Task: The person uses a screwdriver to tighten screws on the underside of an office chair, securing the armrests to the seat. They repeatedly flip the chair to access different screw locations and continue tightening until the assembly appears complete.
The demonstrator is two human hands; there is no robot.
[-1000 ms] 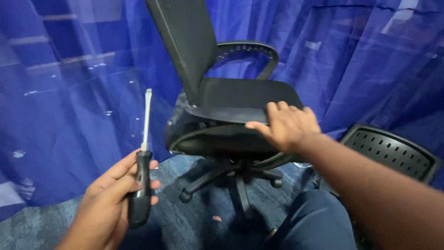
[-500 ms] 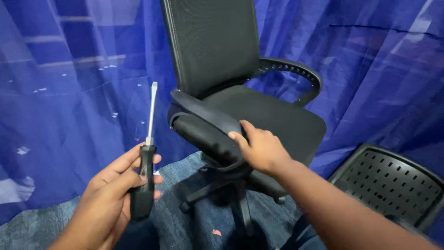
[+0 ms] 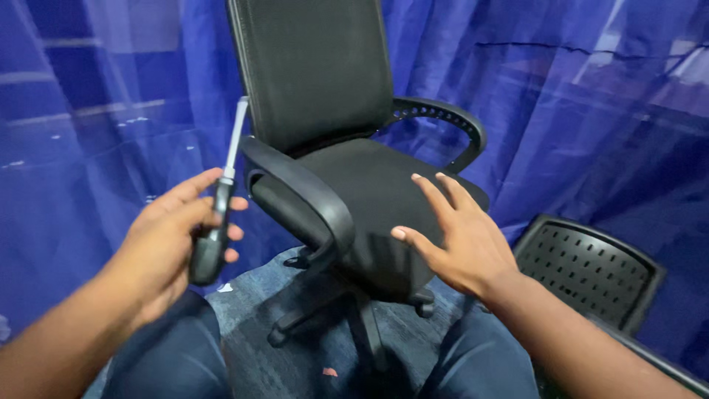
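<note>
Two hands, left hand point(image 3: 173, 247) gripping screwdriver point(image 3: 216, 214), right hand point(image 3: 458, 236) spread above office chair point(image 3: 347, 185)

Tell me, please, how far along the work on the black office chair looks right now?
The office chair stands upright with backrest, both armrests and wheeled base fitted. The left hand grips a screwdriver, its tip pointing up, away from the chair. The right hand hovers open over the seat's front edge. No screw or fastener shows, so whether any tightening is left cannot be told.

We seem to be in a makeshift assembly booth, with blue plastic sheeting point(image 3: 591, 111) behind an office chair point(image 3: 332, 148).
</note>
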